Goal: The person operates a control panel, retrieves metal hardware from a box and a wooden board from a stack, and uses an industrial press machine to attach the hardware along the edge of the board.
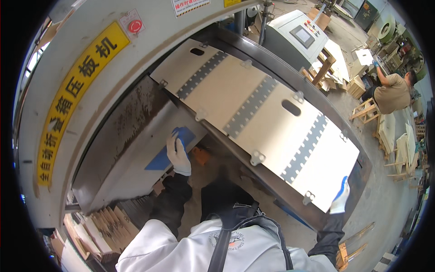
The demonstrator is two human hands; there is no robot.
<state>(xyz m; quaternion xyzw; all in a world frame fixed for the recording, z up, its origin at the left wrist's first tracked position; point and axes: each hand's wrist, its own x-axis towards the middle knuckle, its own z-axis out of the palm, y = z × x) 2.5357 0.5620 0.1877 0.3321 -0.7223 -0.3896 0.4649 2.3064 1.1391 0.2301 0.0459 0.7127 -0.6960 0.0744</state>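
A long row of pale plywood panels (217,90) joined by dark toothed metal strips (251,106) lies across the dark machine bed (235,41). Small metal clips (257,157) are spaced along both its long edges, and two oval slots are cut through it. At the right-hand end, my right hand (340,197), in a white glove with blue coating, grips the panel edge. My left hand (178,154), gloved alike, is raised left of the panels, before a blue patch on the machine's side. Its fingers are stretched upward and it holds nothing visible.
A grey machine frame with a red stop button (134,26) rises at left. Beyond the bed stands a control console (297,36). Stacked boards (106,229) sit at lower left. Another person (392,93) sits working at far right, near wooden pieces.
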